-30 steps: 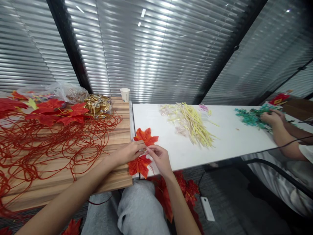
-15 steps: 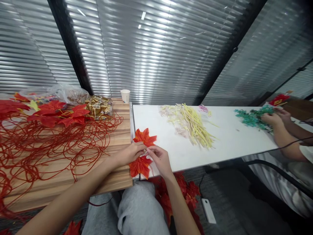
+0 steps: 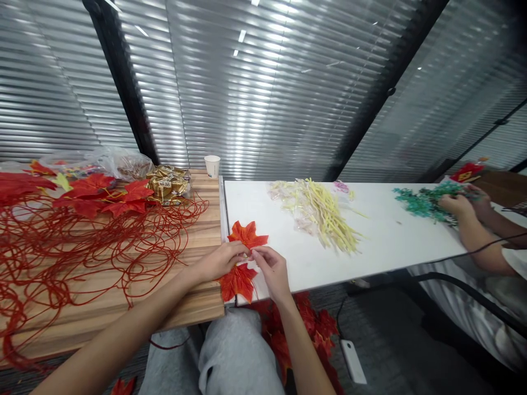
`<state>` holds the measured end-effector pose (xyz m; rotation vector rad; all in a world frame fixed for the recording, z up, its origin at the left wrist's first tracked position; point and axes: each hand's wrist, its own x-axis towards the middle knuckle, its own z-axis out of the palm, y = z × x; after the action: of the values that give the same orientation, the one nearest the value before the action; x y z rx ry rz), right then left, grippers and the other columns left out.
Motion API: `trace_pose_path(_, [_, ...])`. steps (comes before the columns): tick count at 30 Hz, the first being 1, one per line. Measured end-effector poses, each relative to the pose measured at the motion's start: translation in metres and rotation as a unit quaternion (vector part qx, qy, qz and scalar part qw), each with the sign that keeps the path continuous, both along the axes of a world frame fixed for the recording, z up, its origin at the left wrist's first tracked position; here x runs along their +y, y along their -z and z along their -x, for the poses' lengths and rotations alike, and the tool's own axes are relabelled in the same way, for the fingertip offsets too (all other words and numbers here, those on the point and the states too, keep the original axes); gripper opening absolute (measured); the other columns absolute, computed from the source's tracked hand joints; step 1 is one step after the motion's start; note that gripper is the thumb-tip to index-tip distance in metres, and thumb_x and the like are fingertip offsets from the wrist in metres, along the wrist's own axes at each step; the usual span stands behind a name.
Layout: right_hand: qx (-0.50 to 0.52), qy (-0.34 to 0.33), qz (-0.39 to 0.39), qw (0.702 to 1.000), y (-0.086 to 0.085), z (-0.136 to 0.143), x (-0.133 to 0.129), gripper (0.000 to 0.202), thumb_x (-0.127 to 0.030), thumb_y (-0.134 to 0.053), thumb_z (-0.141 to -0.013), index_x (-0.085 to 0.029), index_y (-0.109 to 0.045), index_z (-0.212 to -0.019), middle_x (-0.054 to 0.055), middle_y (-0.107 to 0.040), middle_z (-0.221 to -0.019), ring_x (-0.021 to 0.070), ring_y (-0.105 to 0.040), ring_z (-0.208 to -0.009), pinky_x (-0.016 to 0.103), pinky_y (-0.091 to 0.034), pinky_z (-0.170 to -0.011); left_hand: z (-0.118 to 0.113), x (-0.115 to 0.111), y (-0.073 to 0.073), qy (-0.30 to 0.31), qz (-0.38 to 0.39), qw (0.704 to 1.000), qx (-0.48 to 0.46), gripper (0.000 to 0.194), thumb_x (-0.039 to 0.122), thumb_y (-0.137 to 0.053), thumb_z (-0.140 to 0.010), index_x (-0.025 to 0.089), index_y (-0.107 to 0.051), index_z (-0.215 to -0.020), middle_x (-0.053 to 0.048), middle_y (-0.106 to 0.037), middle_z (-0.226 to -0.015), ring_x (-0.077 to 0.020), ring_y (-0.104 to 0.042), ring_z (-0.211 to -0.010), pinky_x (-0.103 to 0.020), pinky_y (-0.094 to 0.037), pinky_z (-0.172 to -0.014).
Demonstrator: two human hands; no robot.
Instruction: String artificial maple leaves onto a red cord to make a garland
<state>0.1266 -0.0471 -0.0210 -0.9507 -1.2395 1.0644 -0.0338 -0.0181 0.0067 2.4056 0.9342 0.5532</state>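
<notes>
My left hand [image 3: 222,260] and my right hand [image 3: 273,270] meet fingertip to fingertip at the seam between two tables. Both are closed in a pinch around the joint between two red-orange artificial maple leaves. The upper maple leaf [image 3: 248,235] spreads beyond my fingers, over the white table. Below them, the lower maple leaf [image 3: 237,282] points toward my lap. What exactly lies between my fingertips, a stem or a cord, is too small and covered to make out. A thin red strand shows beside the lower leaf.
Tangled red cord [image 3: 123,241] covers much of the wooden table [image 3: 197,312], with red leaves [image 3: 99,195], gold packets [image 3: 169,185] and a paper cup [image 3: 212,166] behind. Yellow strips [image 3: 327,214] lie on the white table [image 3: 263,200]. A co-worker's hands [image 3: 461,206] handle green foliage [image 3: 424,201]. Leaves [image 3: 317,323] hang below.
The whole view has shifted slightly. My hands stay together at the joint of the two leaves, with only small finger movement. The co-worker's hands have moved slightly at the green foliage.
</notes>
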Motion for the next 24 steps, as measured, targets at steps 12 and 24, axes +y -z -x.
trace_pose_path(12, [-0.254,0.147,-0.154,0.944,0.049,-0.028,-0.087,0.017,-0.018,-0.051,-0.081,-0.016,-0.055,-0.065,0.0,-0.049,-0.058,0.0114,-0.047,-0.054,0.023,-0.04,-0.053,0.002,-0.002,0.006,-0.003,-0.003,1.0,0.015,0.021,0.018,-0.033,-0.088,0.018,-0.053,-0.094,-0.004,-0.055,-0.094,-0.0147,-0.051,-0.085,-0.024,-0.039,-0.076])
trace_pose_path(24, [-0.293,0.001,-0.01,0.956,0.08,-0.034,-0.099,0.017,-0.025,-0.05,-0.083,-0.017,-0.065,-0.081,0.007,-0.065,-0.079,0.0181,-0.061,-0.074,0.024,-0.048,-0.069,0.001,-0.002,0.005,0.001,-0.008,1.0,-0.005,0.021,0.017,-0.032,-0.088,0.016,-0.053,-0.091,-0.005,-0.055,-0.092,-0.0149,-0.05,-0.085,-0.025,-0.038,-0.077])
